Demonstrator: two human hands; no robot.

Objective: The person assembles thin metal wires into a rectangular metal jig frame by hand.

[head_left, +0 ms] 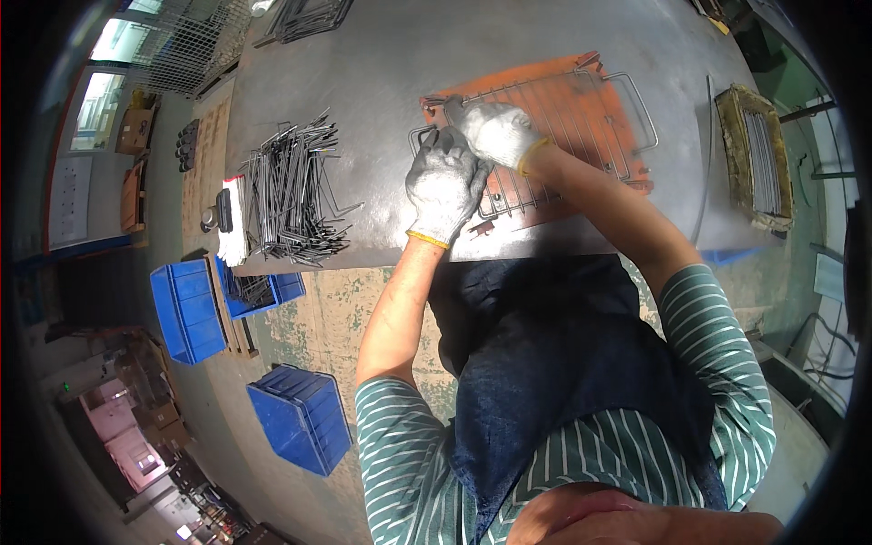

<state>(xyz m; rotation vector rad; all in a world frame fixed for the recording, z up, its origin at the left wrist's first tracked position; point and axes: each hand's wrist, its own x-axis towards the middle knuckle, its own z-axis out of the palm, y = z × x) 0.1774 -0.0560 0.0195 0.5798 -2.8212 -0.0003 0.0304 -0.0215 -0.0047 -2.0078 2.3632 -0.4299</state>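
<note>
A wire rack (536, 104) of thin parallel rods lies on an orange fixture plate (581, 74) on the metal table. A bent wire handle (650, 118) sticks out past its right end. At the left end, my left hand (443, 186), in a white glove with grey fingers, is closed around a second bent handle, most of which it hides. My right hand (495, 132), gloved too, crosses the rack just right of it with fingers curled near the plate's far left corner. What the right fingers hold, if anything, is hidden.
A heap of bent metal rods (295, 195) lies on the table at left, beside white gloves (232, 222). More wire parts (304, 18) lie at the far left. A worn box of rods (758, 159) stands at right. Blue bins (300, 418) are on the floor at left.
</note>
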